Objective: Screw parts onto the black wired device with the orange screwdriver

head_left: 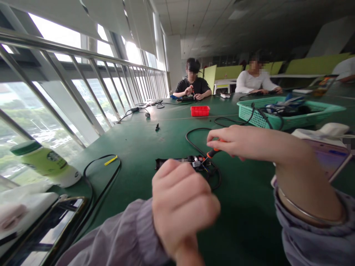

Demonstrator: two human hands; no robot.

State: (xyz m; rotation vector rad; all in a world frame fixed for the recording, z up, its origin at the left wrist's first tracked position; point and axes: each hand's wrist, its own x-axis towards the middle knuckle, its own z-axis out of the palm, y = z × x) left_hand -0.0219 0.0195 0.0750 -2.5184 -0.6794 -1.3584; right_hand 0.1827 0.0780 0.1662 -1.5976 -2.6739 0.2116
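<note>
My right hand (231,140) is closed round the handle of an orange and black screwdriver (213,152). The screwdriver's tip points down and left at the exposed inner parts of a black device (196,161) on the green table. My left hand (183,199) is in front of the device, its back to the camera and its fingers curled toward the device's left part. What those fingertips touch is hidden behind the hand. A black cable (191,138) loops from the device's right end across the table.
Green table (133,140) bears a red basket (200,111), a teal basket (291,111) of cables, and a small black part (157,127). At left are a bottle (47,162), a black cable with yellow tag (111,160) and a phone (61,229); another phone (327,157) is right. People sit opposite.
</note>
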